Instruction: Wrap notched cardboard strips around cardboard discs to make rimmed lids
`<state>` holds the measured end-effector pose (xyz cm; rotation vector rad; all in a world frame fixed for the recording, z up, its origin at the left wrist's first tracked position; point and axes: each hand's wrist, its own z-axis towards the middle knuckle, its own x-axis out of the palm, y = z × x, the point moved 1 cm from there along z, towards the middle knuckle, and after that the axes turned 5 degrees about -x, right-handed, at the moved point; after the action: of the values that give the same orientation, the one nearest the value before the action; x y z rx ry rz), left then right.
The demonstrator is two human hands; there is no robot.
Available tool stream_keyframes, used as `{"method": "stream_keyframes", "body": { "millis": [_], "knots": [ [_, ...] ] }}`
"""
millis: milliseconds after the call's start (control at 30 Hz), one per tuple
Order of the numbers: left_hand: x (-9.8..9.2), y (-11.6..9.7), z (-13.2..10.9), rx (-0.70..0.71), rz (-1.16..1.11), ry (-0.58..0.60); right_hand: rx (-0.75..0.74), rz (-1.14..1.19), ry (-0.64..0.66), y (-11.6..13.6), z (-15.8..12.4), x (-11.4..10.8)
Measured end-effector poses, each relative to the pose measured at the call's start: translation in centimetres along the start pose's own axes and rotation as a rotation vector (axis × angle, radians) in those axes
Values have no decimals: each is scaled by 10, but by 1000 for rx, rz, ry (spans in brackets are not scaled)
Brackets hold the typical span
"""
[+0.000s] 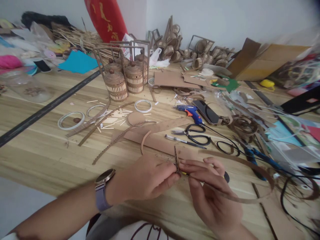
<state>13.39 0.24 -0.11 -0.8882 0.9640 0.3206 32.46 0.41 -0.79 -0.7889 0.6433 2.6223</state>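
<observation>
Here we are at the near side of the wooden table (160, 208), and the left hand (147, 176) pinches a brown cardboard strip (176, 158), the right hand (212, 193) meeting it from the right! A curved strip (270, 181) arcs out to the right. Just beyond, black-handled scissors (186, 132) lie beside a pen (185, 141), then a blue glue gun (188, 110) next to a dark phone (206, 111). Blue-handled pliers (267, 160) sit right. Over to the far left, lidded round baskets (115, 86) stand upright under tall handles, pale sticks (110, 126) scattered nearer!
</observation>
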Motion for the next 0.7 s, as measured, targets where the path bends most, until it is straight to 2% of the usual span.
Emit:
{"method": "stream_keyframes", "body": {
  "millis": [133, 300, 700],
  "knots": [
    [2, 1, 2, -41, -119, -20, -37, -63, 33, 0, 1, 2],
    [4, 0, 2, -143, -55, -45, -65, -146, 8, 0, 2, 6],
    [6, -3, 0, -144, 16, -41, -64, -187, 18, 3, 2, 7]
  ]
}}
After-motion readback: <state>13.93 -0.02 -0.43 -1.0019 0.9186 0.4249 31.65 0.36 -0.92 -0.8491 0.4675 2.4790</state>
